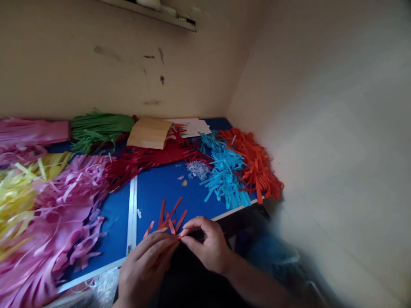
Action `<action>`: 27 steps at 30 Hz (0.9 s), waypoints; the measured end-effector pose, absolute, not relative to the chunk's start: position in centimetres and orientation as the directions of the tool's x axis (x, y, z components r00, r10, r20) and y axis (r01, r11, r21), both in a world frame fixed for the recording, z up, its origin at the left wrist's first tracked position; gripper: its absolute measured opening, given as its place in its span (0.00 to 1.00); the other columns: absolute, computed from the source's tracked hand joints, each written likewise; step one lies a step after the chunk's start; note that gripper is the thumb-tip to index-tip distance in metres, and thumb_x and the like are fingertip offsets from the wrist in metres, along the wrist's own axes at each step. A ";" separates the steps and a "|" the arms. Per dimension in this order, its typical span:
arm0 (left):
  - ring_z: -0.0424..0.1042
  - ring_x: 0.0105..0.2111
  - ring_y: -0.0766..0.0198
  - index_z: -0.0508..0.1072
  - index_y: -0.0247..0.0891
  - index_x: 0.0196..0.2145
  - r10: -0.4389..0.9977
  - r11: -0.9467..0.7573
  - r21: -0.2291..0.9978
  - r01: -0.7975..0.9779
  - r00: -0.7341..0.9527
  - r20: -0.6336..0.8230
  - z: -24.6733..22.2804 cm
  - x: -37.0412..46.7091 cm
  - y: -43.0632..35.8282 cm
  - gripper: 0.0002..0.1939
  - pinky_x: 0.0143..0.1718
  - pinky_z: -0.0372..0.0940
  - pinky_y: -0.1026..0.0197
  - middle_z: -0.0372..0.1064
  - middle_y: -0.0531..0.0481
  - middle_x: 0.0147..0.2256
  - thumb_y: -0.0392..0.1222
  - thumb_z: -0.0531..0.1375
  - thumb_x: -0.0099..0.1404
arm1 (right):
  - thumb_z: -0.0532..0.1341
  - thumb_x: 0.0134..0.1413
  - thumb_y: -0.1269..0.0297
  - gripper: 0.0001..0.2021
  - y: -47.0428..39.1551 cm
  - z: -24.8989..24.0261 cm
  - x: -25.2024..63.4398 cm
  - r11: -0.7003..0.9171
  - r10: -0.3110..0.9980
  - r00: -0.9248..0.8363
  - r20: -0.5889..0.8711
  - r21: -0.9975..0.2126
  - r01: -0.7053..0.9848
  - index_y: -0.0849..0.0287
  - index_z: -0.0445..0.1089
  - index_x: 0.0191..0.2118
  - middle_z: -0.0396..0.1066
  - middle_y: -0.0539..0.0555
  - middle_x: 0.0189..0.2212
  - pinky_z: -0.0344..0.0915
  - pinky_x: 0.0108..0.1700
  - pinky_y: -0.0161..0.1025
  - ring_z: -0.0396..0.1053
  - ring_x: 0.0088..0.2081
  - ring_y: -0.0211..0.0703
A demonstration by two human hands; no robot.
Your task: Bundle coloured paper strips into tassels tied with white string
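My left hand (150, 259), at the table's front edge, is closed round a bunch of orange-red paper strips (171, 216). Several strip ends fan out beyond its fingers over the blue tabletop. Thumb and forefinger of my right hand (205, 244) pinch the near end of the same bunch, close against the left fingertips. The part of the bunch inside the left hand is hidden. Beyond the hands, a small heap of clear plastic bits (198, 170) sits on the table.
On the blue table (160, 184) lie fringed paper piles: pink (70, 205), yellow (16, 192), green (102, 124), dark red (157, 156), light blue (224, 171) and orange (257, 167). A brown paper piece (149, 132) lies at the back. Walls stand behind and right; clear plastic (104, 286) hangs below the front edge.
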State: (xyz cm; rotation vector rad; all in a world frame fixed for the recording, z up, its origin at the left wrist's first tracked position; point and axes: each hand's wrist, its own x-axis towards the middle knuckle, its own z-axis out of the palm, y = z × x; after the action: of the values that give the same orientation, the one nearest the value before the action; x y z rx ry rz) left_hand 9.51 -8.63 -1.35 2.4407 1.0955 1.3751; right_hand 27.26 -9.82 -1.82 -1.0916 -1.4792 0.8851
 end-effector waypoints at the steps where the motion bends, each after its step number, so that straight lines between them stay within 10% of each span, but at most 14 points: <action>1: 0.79 0.33 0.68 0.76 0.37 0.35 0.645 -0.731 0.437 0.524 0.322 0.693 -1.4 9.5 -8.7 0.08 0.40 0.72 0.71 0.78 0.50 0.31 0.38 0.58 0.69 | 0.66 0.53 0.72 0.08 -9.8 -1.8 27.3 0.317 0.948 -0.038 0.316 -0.930 0.184 0.55 0.72 0.39 0.78 0.49 0.32 0.71 0.42 0.32 0.76 0.34 0.37; 15: 0.78 0.33 0.66 0.76 0.39 0.35 0.661 -0.728 0.484 0.486 0.312 0.682 -1.4 9.9 -8.8 0.04 0.44 0.73 0.64 0.78 0.51 0.32 0.36 0.60 0.65 | 0.65 0.53 0.71 0.08 -10.2 -1.7 27.6 0.335 0.941 -0.048 0.335 -0.902 0.272 0.54 0.72 0.39 0.78 0.49 0.31 0.69 0.43 0.35 0.76 0.35 0.39; 22: 0.75 0.24 0.68 0.73 0.42 0.28 0.802 -0.591 0.593 0.547 0.319 0.506 -2.5 10.4 -9.4 0.10 0.27 0.69 0.70 0.74 0.54 0.25 0.43 0.57 0.67 | 0.62 0.54 0.71 0.07 -10.7 -1.8 28.0 0.439 0.898 -0.157 0.411 -0.820 0.368 0.53 0.73 0.38 0.78 0.50 0.33 0.66 0.46 0.39 0.75 0.36 0.41; 27: 0.77 0.24 0.65 0.78 0.47 0.31 0.897 -0.424 0.738 0.526 0.359 0.259 -4.8 6.9 -11.4 0.13 0.26 0.69 0.72 0.78 0.55 0.27 0.57 0.62 0.62 | 0.65 0.55 0.63 0.04 -12.9 -6.7 33.8 0.088 0.996 -0.067 0.064 -0.885 0.456 0.56 0.75 0.36 0.76 0.53 0.35 0.67 0.37 0.35 0.73 0.35 0.41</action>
State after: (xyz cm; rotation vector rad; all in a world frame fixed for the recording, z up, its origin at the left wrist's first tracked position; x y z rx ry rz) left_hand 6.90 -11.39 -4.76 2.0806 1.2294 0.8907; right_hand 33.85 -12.86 -6.68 -1.4623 -1.6273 0.9225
